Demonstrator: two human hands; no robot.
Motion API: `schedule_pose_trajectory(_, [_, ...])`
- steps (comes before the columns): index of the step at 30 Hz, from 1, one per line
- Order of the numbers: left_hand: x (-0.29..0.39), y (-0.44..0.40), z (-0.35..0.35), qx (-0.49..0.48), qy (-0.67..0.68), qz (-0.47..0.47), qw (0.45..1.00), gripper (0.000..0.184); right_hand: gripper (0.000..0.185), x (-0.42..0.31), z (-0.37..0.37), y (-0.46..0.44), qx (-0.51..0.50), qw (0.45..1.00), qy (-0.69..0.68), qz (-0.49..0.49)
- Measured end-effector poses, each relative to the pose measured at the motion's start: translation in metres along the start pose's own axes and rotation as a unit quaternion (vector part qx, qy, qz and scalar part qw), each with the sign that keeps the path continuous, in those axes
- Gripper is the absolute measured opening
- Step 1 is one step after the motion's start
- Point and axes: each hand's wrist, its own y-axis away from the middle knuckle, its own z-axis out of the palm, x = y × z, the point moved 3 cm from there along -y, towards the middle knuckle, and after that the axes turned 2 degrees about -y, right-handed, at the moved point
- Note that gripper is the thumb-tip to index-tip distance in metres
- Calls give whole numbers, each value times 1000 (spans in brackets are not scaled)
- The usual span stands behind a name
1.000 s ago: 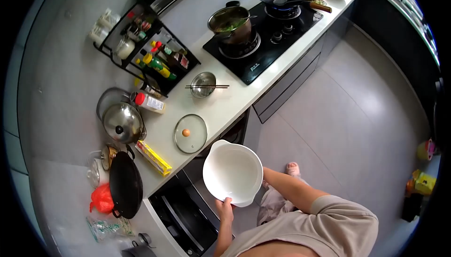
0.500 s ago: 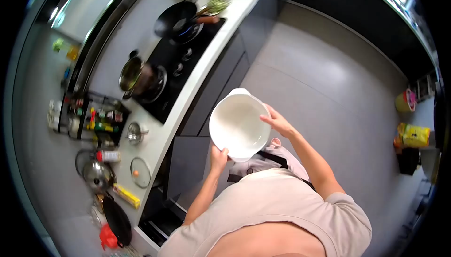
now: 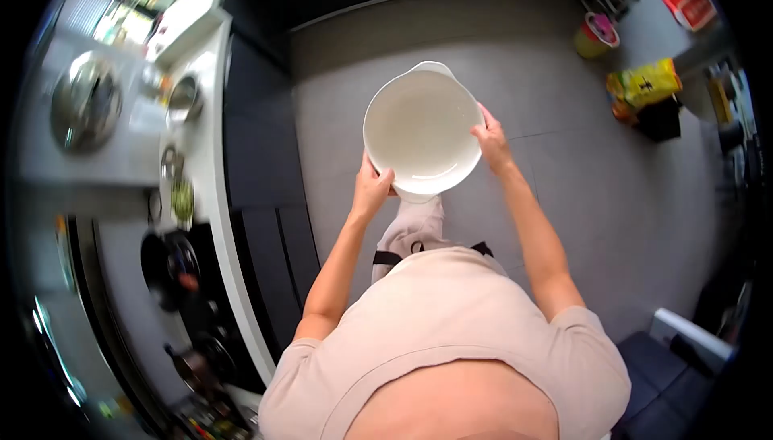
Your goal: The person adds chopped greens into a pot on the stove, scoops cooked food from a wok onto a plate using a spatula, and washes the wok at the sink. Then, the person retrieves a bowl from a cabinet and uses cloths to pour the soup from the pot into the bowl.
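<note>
A large white bowl [image 3: 423,130] with small handle tabs on its rim is held out in front of my body, above the floor. Only its pale inside shows, with a bright reflection low on the wall; whether it holds clear liquid I cannot tell. My left hand [image 3: 373,186] grips the near left rim, thumb on top and fingers underneath. On the right side, my right hand [image 3: 491,142] clasps the rim the same way. The undersides of both grips are hidden by the bowl.
Along the left runs a white counter [image 3: 221,150] with a hob, a dark wok [image 3: 161,271], a plate of greens [image 3: 182,200] and a metal bowl [image 3: 184,98]. Grey floor [image 3: 564,190] lies ahead. A bin [image 3: 596,36] and a yellow bag [image 3: 644,84] stand at right.
My body has turned away from the stove, which now lies at the lower left. Both hands still hold the bowl, now further out in front of me, over the floor.
</note>
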Motion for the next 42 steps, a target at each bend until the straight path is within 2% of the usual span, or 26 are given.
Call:
schedule_pose_trajectory(3, [45, -117, 42, -70, 24, 18, 997, 61, 55, -38, -45, -85, 74, 997, 15, -5])
schedule_pose_trajectory(6, [100, -212, 89, -157, -4, -6, 988, 62, 54, -65, -101, -159, 120, 992, 21, -10])
schedule_pose_trajectory(7, [114, -242, 106, -168, 32, 4, 985, 64, 53, -73, -118, -187, 130, 991, 14, -23])
schedule_pose_trajectory(10, [153, -346, 164, -231, -45, 23, 972, 73, 55, -87, -170, -272, 186, 982, -31, -18])
schedule_pose_trajectory(12, [180, -409, 201, -273, -19, -9, 962, 77, 53, -88, -199, -333, 194, 978, -72, -12])
schedule_pose_trajectory(16, [225, -535, 272, -309, 157, -59, 936, 73, 51, -106, -256, -458, 198, 978, -69, -3])
schedule_pose_trajectory(17, [240, -565, 294, -304, 181, -26, 935, 73, 51, -114, -274, -499, 201, 978, -61, -13])
schedule_pose_trajectory(21, [312, -669, 350, -214, 216, -41, 952, 75, 49, -180, -314, -640, 153, 984, -89, 14])
schedule_pose_trajectory(23, [325, -730, 364, -200, 238, -14, 951, 72, 48, -202, -329, -705, 135, 988, -65, 38])
schedule_pose_trajectory(26, [366, -824, 395, -180, 285, 22, 941, 70, 46, -225, -351, -819, 105, 994, -40, 7])
schedule_pose_trajectory(27, [380, -854, 405, -172, 281, 32, 944, 69, 39, -234, -359, -853, 97, 995, -18, 14])
schedule_pose_trajectory(30, [420, -948, 431, -158, 271, 59, 948, 69, 34, -250, -384, -960, 53, 997, -49, 15])
schedule_pose_trajectory(31, [430, -981, 440, -157, 268, 68, 948, 69, 41, -254, -393, -997, 22, 999, -20, -22])
schedule_pose_trajectory(35, [488, -1104, 474, -147, 290, 82, 942, 71, 51, -295, -426, -1116, 27, 997, -49, 62])
schedule_pose_trajectory(38, [527, -1181, 498, -146, 309, 63, 938, 69, 55, -320, -456, -1216, -8, 995, -85, 55])
schedule_pose_trajectory(40, [546, -1223, 515, -132, 309, 43, 941, 67, 49, -327, -483, -1286, 36, 999, 6, 35])
schedule_pose_trajectory(42, [564, -1263, 533, -115, 299, 40, 946, 67, 46, -344, -503, -1360, 59, 998, 28, -14])
